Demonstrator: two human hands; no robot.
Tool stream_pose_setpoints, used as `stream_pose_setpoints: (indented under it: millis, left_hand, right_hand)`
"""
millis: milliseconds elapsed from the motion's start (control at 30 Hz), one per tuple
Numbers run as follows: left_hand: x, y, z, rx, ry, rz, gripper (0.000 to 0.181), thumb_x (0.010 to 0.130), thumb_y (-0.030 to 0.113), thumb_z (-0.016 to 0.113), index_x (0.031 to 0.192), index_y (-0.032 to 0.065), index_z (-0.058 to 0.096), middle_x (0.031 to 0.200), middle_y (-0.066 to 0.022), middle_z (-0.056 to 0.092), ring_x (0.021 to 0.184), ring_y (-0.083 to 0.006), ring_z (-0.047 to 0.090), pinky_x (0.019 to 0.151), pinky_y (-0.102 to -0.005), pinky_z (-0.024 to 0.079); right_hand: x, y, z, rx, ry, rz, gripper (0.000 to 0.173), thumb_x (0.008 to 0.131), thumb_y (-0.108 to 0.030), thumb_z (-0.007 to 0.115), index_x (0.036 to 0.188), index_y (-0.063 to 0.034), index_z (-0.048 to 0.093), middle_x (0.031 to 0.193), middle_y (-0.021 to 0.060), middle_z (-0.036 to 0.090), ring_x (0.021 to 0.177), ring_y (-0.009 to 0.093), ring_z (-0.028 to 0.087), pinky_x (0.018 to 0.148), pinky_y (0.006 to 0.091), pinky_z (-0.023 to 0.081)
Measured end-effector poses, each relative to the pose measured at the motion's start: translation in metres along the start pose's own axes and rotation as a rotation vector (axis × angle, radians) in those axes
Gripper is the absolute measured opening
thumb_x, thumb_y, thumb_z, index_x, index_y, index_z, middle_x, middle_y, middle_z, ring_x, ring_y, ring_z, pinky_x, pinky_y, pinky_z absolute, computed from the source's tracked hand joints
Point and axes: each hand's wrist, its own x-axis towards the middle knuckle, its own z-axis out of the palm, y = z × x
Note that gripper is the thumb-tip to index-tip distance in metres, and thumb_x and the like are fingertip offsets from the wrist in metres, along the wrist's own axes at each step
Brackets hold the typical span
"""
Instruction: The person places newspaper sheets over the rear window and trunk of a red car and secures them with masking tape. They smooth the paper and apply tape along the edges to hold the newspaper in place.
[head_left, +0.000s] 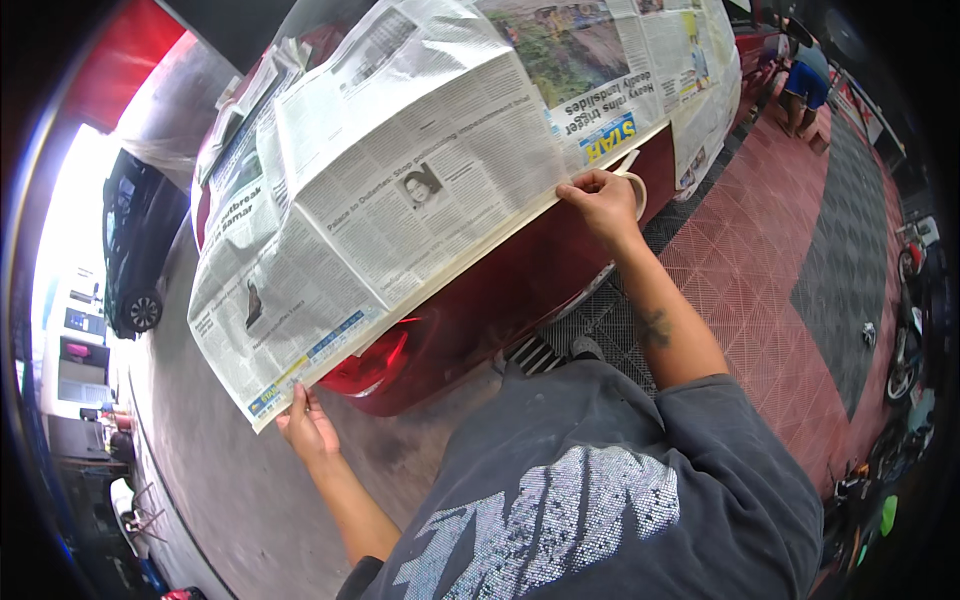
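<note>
Newspaper sheets (420, 172) cover part of a dark red car's body (517, 277). A pale strip of masking tape (457, 262) runs along the lower edge of the paper. My left hand (311, 427) pinches the taped edge near the paper's lower left corner, beside the red tail light (375, 360). At the other end of the strip, my right hand (604, 199) has thumb and forefinger on the taped edge, with a roll of masking tape (639, 193) held at the palm side, partly hidden by the hand.
A dark car (139, 240) stands on the concrete at the left. Red and grey floor tiles (750, 262) lie to the right, where another person (806, 82) bends beside the car. Motorcycles (904, 352) line the right rim.
</note>
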Motion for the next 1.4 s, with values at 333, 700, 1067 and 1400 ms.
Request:
stream_pose_setpoints:
  millis: [333, 700, 1067, 1400]
  left_hand:
    - [-0.001, 0.000, 0.008, 0.003, 0.039, 0.000, 0.045, 0.099, -0.009, 0.074, 0.139, 0.0024, 0.057, 0.133, -0.0112, 0.070, 0.115, -0.0187, 0.069, 0.096, -0.0326, 0.058]
    - [-0.004, -0.002, 0.019, 0.016, 0.098, -0.031, 0.055, 0.098, -0.011, 0.073, 0.146, 0.0055, 0.051, 0.139, -0.0116, 0.066, 0.120, -0.0198, 0.068, 0.099, -0.0340, 0.059]
    - [-0.009, -0.002, 0.022, -0.019, 0.134, -0.018, 0.058, 0.096, -0.014, 0.073, 0.145, 0.0048, 0.048, 0.135, -0.0140, 0.067, 0.114, -0.0214, 0.072, 0.092, -0.0326, 0.063]
    - [-0.011, -0.004, 0.027, -0.049, 0.126, -0.015, 0.061, 0.095, -0.014, 0.075, 0.147, 0.0064, 0.050, 0.133, -0.0131, 0.068, 0.114, -0.0206, 0.072, 0.092, -0.0337, 0.063]
  right_hand:
    - [0.019, -0.030, -0.033, -0.396, 0.000, -0.080, 0.034, 0.077, -0.026, 0.098, 0.080, -0.0052, 0.072, 0.072, 0.0054, 0.071, 0.066, 0.017, 0.066, 0.065, 0.0341, 0.052]
    - [-0.006, -0.036, -0.007, -0.758, 0.014, -0.537, 0.012, 0.091, -0.014, 0.076, 0.102, -0.0142, 0.078, 0.088, 0.0110, 0.077, 0.081, 0.033, 0.078, 0.073, 0.0473, 0.059]
    - [-0.034, -0.055, 0.036, -0.667, -0.168, -0.934, 0.034, 0.079, -0.044, 0.094, 0.087, -0.0147, 0.078, 0.094, 0.0030, 0.077, 0.082, 0.027, 0.073, 0.071, 0.0431, 0.060]
    - [-0.049, -0.076, 0.054, -0.670, -0.199, -1.089, 0.038, 0.075, -0.043, 0.096, 0.080, -0.0133, 0.073, 0.085, 0.0026, 0.072, 0.081, 0.027, 0.071, 0.070, 0.0420, 0.059]
